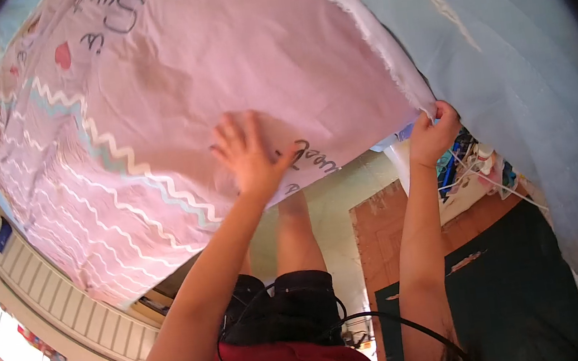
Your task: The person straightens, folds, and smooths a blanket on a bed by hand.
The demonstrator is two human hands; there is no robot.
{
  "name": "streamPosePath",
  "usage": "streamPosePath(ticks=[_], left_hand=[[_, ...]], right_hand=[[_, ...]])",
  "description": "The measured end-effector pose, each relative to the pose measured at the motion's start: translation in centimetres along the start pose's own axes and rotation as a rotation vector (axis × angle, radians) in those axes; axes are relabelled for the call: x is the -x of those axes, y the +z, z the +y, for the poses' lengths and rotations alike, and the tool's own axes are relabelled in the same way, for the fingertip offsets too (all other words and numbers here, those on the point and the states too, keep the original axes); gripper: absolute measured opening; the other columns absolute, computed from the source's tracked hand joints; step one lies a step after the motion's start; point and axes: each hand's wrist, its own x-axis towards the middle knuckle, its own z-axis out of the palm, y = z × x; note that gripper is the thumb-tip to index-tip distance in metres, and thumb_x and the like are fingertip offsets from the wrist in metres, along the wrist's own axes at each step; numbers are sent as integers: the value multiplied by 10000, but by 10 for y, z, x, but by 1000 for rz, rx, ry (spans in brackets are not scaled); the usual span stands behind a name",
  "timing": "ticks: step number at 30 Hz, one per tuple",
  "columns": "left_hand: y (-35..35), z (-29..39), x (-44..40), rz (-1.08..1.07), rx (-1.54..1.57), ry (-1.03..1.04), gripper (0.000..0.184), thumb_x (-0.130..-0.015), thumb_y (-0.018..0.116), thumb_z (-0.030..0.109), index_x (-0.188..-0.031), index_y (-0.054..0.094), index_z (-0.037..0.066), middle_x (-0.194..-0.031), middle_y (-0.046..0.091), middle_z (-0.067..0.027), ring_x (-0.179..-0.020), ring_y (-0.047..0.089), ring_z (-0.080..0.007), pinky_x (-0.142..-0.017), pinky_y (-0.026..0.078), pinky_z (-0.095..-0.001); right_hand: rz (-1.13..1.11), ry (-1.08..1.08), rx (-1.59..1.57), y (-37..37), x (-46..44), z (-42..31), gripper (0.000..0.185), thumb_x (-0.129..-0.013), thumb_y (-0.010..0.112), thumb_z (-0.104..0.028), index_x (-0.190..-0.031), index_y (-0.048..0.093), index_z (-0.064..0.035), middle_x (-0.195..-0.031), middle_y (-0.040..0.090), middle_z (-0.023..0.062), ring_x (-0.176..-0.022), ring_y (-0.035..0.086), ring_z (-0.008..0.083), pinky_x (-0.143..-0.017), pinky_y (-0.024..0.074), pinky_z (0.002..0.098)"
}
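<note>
A pink bedsheet (253, 62) spreads out in front of me, printed with black lettering, red hearts and white and blue zigzag lines. My left hand (251, 157) lies flat on it, fingers spread, close to the printed words by its near edge. At the sheet's right corner, my right hand (436, 130) is closed, with thumb and fingers pinching the frayed white edge. Light creases run through the cloth, and its left part is bunched in folds.
Pale blue netting (500, 75) hangs along the right side. Below it are a cluttered shelf (471, 169) with cables and a brown and dark green board (504, 284). A slatted white rail (65, 294) and a bright window (20, 343) are at lower left.
</note>
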Motion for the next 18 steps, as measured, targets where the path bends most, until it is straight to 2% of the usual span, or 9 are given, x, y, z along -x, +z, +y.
streamPosePath(ticks=[4, 6, 8, 9, 10, 12, 13, 15, 18], left_hand=[[26, 31, 24, -175, -7, 232, 920, -655, 716, 535, -1412, 342, 171, -1520, 92, -194, -1392, 41, -423, -1038, 82, -667], [29, 33, 42, -312, 5, 400, 837, -692, 696, 503, -1394, 376, 177, -1520, 101, -185, -1394, 35, -419, -1039, 77, -673], [22, 35, 65, -481, 97, 533, 701, -742, 667, 421, -1355, 436, 169, -1523, 95, -163, -1402, 48, -382, -1056, 89, -657], [26, 30, 78, -512, 183, 575, 707, -766, 653, 377, -1378, 387, 144, -1521, 91, -176, -1410, 37, -364, -1086, 79, -615], [24, 24, 88, -491, 176, 552, 707, -766, 653, 377, -1378, 387, 144, -1521, 91, -176, -1410, 37, -364, -1086, 79, -615], [20, 11, 107, -416, 472, 404, 752, -775, 652, 344, -1411, 309, 133, -1518, 90, -185, -1412, 35, -357, -1107, 76, -577], [8, -6, 113, -336, 390, 325, 773, -785, 648, 321, -1429, 257, 146, -1515, 96, -192, -1408, 45, -369, -1111, 82, -567], [-24, -68, 114, -111, 194, -229, 832, -756, 680, 336, -1435, 237, 151, -1518, 76, -190, -1403, 47, -387, -1098, 107, -587], [-32, -133, 130, -95, 87, -461, 961, -689, 740, 386, -1454, 197, 176, -1525, 30, -181, -1396, 41, -410, -1078, 146, -607]], right_hand=[[-188, 3, 29, -19, 2, -9, 334, -760, 624, -89, -1073, 536, -14, -978, 591, 158, -915, 527, 344, -835, 407, 428], [-257, -12, 76, -33, 9, -34, 426, -796, 616, -137, -1176, 477, -2, -1145, 528, 209, -1108, 446, 389, -931, 362, 477], [-67, -201, 35, -38, 24, -66, 509, -795, 625, -164, -1230, 436, 19, -1266, 442, 236, -1203, 373, 423, -1005, 303, 520], [-114, -298, -69, -40, 36, -84, 596, -791, 633, -208, -1308, 410, -13, -1383, 333, 245, -1281, 306, 435, -1058, 229, 558], [-114, -317, -96, -41, 46, -107, 596, -791, 633, -208, -1308, 410, -13, -1383, 333, 245, -1281, 306, 435, -1058, 229, 558], [-627, -618, -163, -41, 66, -144, 658, -797, 632, -249, -1378, 374, -78, -1441, 264, 240, -1328, 243, 440, -1076, 190, 566], [-670, -673, -189, -26, 76, -153, 707, -794, 651, -302, -1416, 349, -154, -1486, 214, 190, -1362, 197, 410, -1094, 152, 559], [-755, -793, -87, -3, 72, -153, 732, -787, 655, -343, -1422, 339, -164, -1498, 204, 164, -1370, 191, 390, -1095, 145, 557], [-748, -945, 82, 18, 73, -151, 805, -767, 644, -466, -1442, 301, -194, -1521, 182, 112, -1388, 170, 342, -1097, 126, 558]])
